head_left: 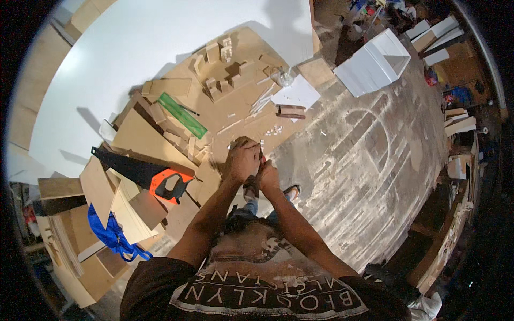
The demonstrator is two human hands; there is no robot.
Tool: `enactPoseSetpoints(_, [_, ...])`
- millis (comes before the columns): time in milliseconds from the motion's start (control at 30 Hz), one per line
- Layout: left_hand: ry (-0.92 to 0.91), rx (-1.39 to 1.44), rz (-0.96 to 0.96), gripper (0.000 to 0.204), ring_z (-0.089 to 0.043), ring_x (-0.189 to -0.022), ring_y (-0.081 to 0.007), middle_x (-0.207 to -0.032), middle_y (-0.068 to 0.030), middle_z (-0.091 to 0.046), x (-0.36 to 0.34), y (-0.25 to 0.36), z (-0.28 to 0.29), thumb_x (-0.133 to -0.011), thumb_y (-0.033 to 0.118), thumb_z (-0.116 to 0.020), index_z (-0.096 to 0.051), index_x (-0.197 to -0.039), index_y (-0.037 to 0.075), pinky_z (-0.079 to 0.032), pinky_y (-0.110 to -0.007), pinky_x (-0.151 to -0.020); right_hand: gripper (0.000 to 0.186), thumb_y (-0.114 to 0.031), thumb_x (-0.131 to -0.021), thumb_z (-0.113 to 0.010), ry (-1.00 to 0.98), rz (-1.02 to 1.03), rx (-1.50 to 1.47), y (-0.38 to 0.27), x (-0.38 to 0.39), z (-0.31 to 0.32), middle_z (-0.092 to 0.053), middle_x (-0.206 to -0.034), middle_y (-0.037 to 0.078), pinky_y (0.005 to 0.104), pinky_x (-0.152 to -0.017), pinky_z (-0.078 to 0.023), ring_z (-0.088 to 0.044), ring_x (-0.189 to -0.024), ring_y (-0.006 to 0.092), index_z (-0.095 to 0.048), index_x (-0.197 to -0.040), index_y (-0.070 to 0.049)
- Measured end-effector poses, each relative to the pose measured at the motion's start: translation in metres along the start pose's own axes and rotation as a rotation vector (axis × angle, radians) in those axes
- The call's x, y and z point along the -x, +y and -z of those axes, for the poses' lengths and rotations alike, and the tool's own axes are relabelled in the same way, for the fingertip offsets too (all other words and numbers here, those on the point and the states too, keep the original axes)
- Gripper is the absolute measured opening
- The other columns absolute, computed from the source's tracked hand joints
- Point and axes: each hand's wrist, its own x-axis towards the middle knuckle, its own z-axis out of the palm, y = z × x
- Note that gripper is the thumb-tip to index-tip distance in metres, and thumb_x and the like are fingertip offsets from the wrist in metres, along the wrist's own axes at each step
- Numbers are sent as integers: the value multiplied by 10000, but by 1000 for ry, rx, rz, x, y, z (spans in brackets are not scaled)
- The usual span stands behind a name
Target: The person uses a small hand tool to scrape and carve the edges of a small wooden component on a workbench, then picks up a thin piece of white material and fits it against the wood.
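Observation:
Both hands meet close together in front of my body, over the near edge of a brown board (241, 120). My left hand (245, 160) is closed, its fingers curled, and whatever it grips is hidden. Against it, my right hand (269, 175) is also closed; a bit of something dark and reddish shows between the two, too small to name. A small white piece (262, 143) appears by the fingertips. Just beyond lie several white bits (274, 130), thin white sticks (261, 101) and a small brown wooden block (290, 111).
A model of upright wooden pieces (227, 75) stands farther back, near a clear container (282, 79) on white paper (300, 93). To the left are a green strip (182, 115), a handsaw (166, 183), wood offcuts and a blue bag (110, 230). A white box (369, 67) stands on the right.

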Motion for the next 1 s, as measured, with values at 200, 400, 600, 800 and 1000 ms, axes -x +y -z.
enactPoseSetpoints(200, [87, 82, 116, 71, -627, -882, -330, -852, -143, -663, 5, -3, -16, -766, 59, -665, -692, -818, 19, -491, -459, -788, 526, -229, -837, -699, 43, 212, 74, 3, -1, -3, -647, -1024, 342, 570, -848, -519, -639, -979, 513, -427, -1180, 62])
enactPoseSetpoints(400, [151, 153, 213, 131, -640, -894, -367, -937, -180, -662, 16, -6, -17, -830, 34, -638, -701, -935, -14, -521, -423, -800, 378, -229, -927, -595, 111, 52, 66, 1, 6, -2, -660, -956, 339, 577, -806, -522, -650, -934, 503, -454, -1132, 55])
enactPoseSetpoints(600, [129, 199, 169, 203, -644, -908, -386, -982, -200, -670, 22, -13, -9, -843, -2, -627, -694, -1032, -33, -526, -419, -814, 447, -394, -1041, -437, 265, 261, -183, 10, 25, 10, -625, -842, 345, 586, -675, -465, -604, -813, 556, -545, -949, 30])
enactPoseSetpoints(800, [74, 196, 150, 257, -670, -974, -348, -1068, -222, -676, 21, -17, -4, -845, -22, -614, -685, -1093, -22, -531, -379, -828, 471, -420, -1023, -449, 208, 271, -237, 35, 27, 49, -635, -931, 357, 601, -802, -457, -603, -953, 545, -550, -1042, 40])
enactPoseSetpoints(1000, [117, 202, 184, 209, -667, -956, -326, -1033, -189, -674, 17, -8, -11, -858, 33, -623, -701, -1050, 0, -532, -383, -821, 535, -476, -1031, -424, 290, 376, -16, 33, 4, 51, -638, -804, 273, 489, -751, -494, -633, -776, 459, -585, -990, 32])
